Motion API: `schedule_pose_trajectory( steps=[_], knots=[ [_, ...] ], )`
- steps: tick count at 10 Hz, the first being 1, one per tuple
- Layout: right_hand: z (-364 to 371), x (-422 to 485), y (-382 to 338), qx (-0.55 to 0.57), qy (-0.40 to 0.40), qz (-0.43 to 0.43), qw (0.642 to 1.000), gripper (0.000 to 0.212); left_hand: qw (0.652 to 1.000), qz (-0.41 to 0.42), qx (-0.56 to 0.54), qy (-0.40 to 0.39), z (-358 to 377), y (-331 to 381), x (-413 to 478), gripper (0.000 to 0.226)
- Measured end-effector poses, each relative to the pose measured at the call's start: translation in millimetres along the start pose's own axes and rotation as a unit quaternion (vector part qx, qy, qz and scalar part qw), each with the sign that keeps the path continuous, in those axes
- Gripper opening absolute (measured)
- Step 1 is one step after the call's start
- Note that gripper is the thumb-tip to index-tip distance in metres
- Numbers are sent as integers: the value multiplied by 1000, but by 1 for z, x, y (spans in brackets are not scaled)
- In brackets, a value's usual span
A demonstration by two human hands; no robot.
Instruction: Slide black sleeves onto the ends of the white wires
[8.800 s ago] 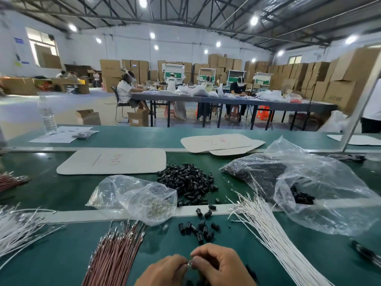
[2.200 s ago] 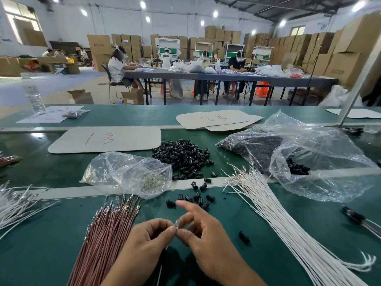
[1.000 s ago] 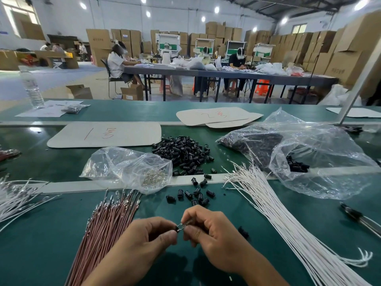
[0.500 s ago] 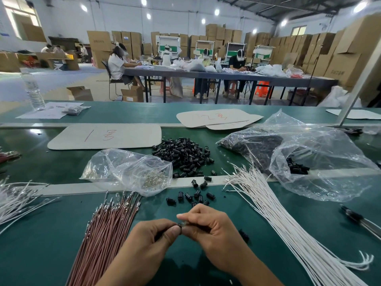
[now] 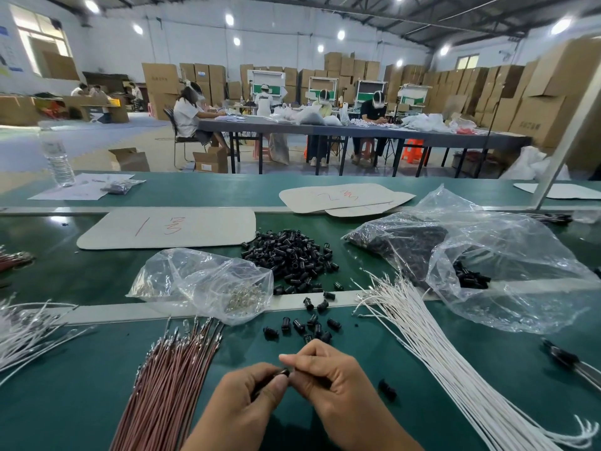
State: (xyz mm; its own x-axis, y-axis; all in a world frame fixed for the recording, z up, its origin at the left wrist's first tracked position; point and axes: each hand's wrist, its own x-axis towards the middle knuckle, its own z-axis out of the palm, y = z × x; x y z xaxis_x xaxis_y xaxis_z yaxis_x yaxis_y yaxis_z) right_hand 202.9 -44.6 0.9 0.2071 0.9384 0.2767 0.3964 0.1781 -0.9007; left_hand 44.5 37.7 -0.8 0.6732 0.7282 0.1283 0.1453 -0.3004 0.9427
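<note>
You're in a big warehouse hall: white walls [image 5: 276, 37], dark roof trusses [image 5: 432, 24], round ceiling lamps [image 5: 229, 19] all lit. There's a bright window [image 5: 42, 37] high in the left wall. Stacked cardboard boxes [image 5: 536, 102] run along the back and right walls. A long dark table [image 5: 357, 133] with seated workers [image 5: 185, 115] stands mid-room on the pale floor [image 5: 97, 148].

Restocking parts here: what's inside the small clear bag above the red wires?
Inside the small clear bag lies a cluster of small silvery metal pieces; crumpled folds hide whether more lie underneath.
</note>
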Motion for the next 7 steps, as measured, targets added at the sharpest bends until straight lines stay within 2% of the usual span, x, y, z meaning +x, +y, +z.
schedule_pose_trajectory(
  steps=[2, 5, 6, 7],
  knots=[
    [3, 1, 1, -4, -5, 8, 1000, 27, 999, 16, 25, 19, -2, -3, 2, 27],
    [5, 0, 6, -31, -9, 27, 999, 26, 999, -5, 41, 16, 4, -13, 2, 19],
    [10, 2, 3, -75, -8, 29, 997, 30, 995, -7, 85, 57, 8, -15, 1, 7],
    [-6, -1, -13, -45, 77, -2, 996, 27, 987, 7, 153, 56, 13, -17, -3, 7]
  ],
)
